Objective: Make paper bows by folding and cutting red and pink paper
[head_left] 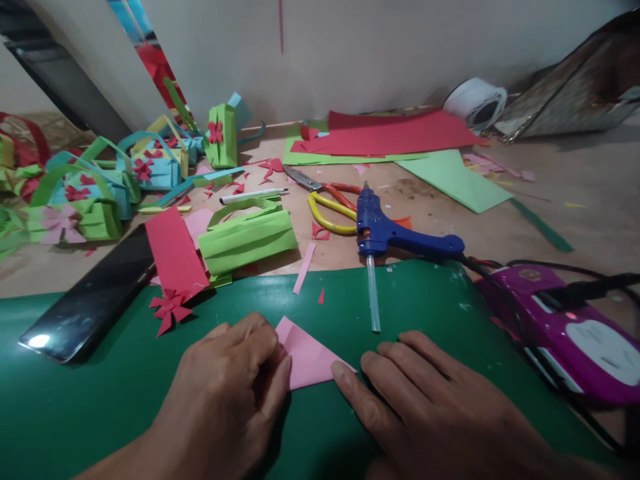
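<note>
A small pink paper point(313, 360), folded into a triangle, lies on the green mat point(240, 300). My left hand point(225, 387) is closed, pinching the paper's left side between thumb and curled fingers. My right hand point(415, 393) lies open, its index fingertip pressing on the triangle's right corner. Beyond the paper is a blue glue gun point(380, 227) with a clear glue stick hanging out of its back end. A red paper flower point(171, 311) rests on the mat, left of my left hand. Behind my hands sits a green paper handbag point(247, 240).
A phone point(100, 293) lies at left, partly under a red paper strip point(176, 250). Scissors point(320, 193) with red and yellow handles touch the glue gun. Several finished paper bags point(75, 213) crowd the back left. A purple power strip point(575, 327) with cables stands right. Red sheets point(390, 133) lie behind.
</note>
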The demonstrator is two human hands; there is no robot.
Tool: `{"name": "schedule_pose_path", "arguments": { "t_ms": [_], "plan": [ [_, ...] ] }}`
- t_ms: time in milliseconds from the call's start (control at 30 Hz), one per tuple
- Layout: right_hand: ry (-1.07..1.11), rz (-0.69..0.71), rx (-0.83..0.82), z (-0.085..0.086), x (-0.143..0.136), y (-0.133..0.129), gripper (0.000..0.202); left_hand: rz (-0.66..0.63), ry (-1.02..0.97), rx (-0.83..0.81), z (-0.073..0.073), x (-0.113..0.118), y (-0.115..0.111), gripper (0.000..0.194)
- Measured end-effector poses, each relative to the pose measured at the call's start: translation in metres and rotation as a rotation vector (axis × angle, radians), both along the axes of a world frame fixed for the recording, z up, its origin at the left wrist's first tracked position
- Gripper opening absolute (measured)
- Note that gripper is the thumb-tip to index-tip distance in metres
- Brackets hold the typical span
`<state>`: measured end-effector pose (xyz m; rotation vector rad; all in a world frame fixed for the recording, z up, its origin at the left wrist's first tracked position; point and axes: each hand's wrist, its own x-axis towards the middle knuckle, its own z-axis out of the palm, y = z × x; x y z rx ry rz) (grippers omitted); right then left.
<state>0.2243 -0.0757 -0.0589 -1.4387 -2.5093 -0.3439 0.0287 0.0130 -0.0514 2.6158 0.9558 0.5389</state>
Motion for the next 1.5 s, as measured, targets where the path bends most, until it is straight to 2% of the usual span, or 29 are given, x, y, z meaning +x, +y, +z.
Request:
{"name": "schedule_pose_path", "arguments": {
  "t_ms": [533,967,1133,1233,1500],
  "plan": [
    [0.013,0.003,-0.024,0.0017,-0.0021,-0.0044,0.026,-0.003,0.020,-0.012,0.0001,-0.0020,-0.0018,0.024],
    [0.049,-0.035,-0.032,0.0000,-0.0041,-0.0008,0.018,-0.004,0.003,-0.007,-0.0003,-0.0004,-0.0007,0.025],
    [0.050,-0.016,0.007,-0.0031,-0.0017,-0.0018,0.025,-0.004,0.004,-0.020,0.0011,-0.0008,-0.0014,0.024],
    [0.035,-0.026,-0.025,-0.0038,-0.0007,-0.0035,0.019,-0.005,0.020,-0.033,0.0010,-0.0008,-0.0017,0.024],
    [0.027,-0.044,-0.066,-0.0016,-0.0013,-0.0048,0.026,0.003,0.011,-0.019,-0.0002,-0.0003,-0.0012,0.024]
  ]
}}
